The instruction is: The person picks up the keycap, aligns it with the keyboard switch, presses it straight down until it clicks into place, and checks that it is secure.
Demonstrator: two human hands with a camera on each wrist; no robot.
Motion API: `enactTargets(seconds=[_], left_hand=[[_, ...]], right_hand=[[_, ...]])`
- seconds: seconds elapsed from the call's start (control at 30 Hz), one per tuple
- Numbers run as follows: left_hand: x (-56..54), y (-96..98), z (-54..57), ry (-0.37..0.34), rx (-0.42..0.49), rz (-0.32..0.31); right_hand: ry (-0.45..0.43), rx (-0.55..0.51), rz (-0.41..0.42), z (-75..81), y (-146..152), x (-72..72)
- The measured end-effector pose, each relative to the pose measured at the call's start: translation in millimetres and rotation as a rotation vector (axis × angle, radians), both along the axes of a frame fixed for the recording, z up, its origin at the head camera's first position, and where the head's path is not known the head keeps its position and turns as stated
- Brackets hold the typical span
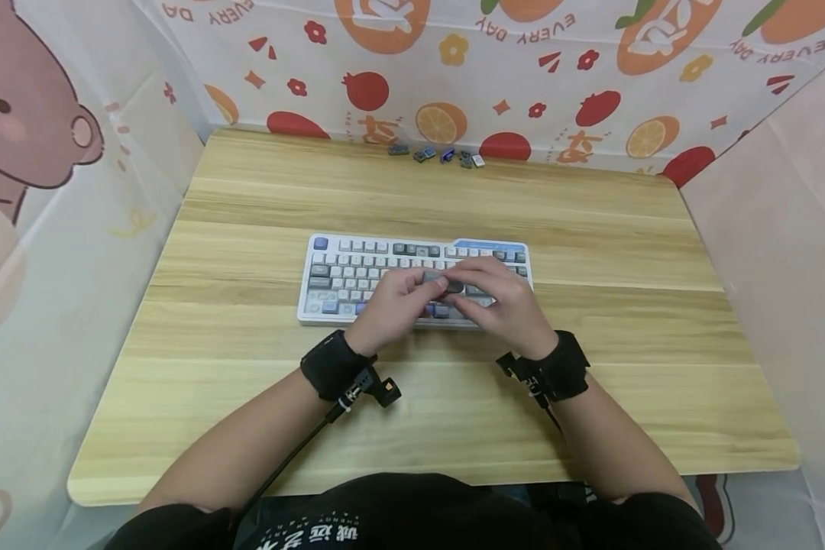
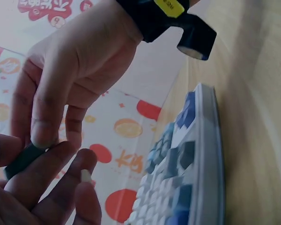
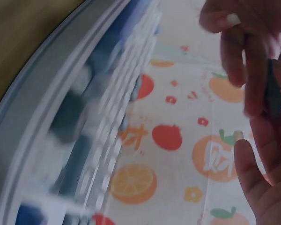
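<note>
Small dark piece pinched by both hands over the keyboard

Watched through the remote feed. Left hand [image 1: 399, 301] had its fingers curled in, thumb and fingertips pinching a small dark piece [image 2: 21, 161]. Right hand [image 1: 510, 303] met it from the other side, only slightly open, thumb and forefinger closing on the same piece. Fingertips of the two hands crowded together there; I couldn't make out the piece's full outline.

Piece sat above the keyboard [image 1: 347, 273], right of its middle in the head view. Both wrist views gave me a gap between the fingers and the keys. Keyboard lay flat on the wooden table [image 1: 632, 244], white-cased, with white, grey and blue keys, part of them hidden from me behind the hands. Nearest keys blurred in the right wrist view.

Black wristbands [image 1: 333, 365] on both forearms, each carrying a small camera. At the table's far edge I noted a loose row of small pieces [image 1: 448, 155], dark grey, blue and one pale. Behind them hung a white sheet [image 1: 399, 76] printed with fruit and flowers.
</note>
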State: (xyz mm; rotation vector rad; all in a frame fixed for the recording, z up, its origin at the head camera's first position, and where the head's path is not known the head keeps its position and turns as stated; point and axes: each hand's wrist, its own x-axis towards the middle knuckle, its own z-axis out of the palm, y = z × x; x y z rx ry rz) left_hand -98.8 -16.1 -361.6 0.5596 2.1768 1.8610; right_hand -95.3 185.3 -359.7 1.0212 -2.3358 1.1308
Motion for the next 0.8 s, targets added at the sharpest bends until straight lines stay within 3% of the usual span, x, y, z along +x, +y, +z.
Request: enactTargets(seconds=[0.13, 0.2, 0.37, 0.5, 0.63, 0.8], left_hand=[[-0.4, 5.8, -2.7, -0.032, -0.051, -0.073], [-2.4, 6.2, -3.5, -0.015, -0.116, -0.096], [-10.5, 3.4, -6.2, 0.084, -0.280, -0.068], [-14.3, 5.2, -10.8, 0.142, -0.388, -0.074], [-17.0, 14.5, -14.4, 0.251, -0.578, -0.117], [-23.4, 30.9, -17.5, 0.384, -0.764, -0.138]], right_hand=[[0.079, 0.113, -0.067, -2.8, 14.0, -0.2], [0.056, 0.163, -0.086, -4.1, 26.1, -2.8], [-0.138, 0.261, -0.167, -16.7, 59.2, -11.2], [-0.259, 0.349, -0.171, -35.0, 66.4, -14.2], [-0.264, 0.423, -0.156, -46.3, 62.9, -16.2], [-0.259, 0.430, -0.172, -49.0, 59.7, -16.8]])
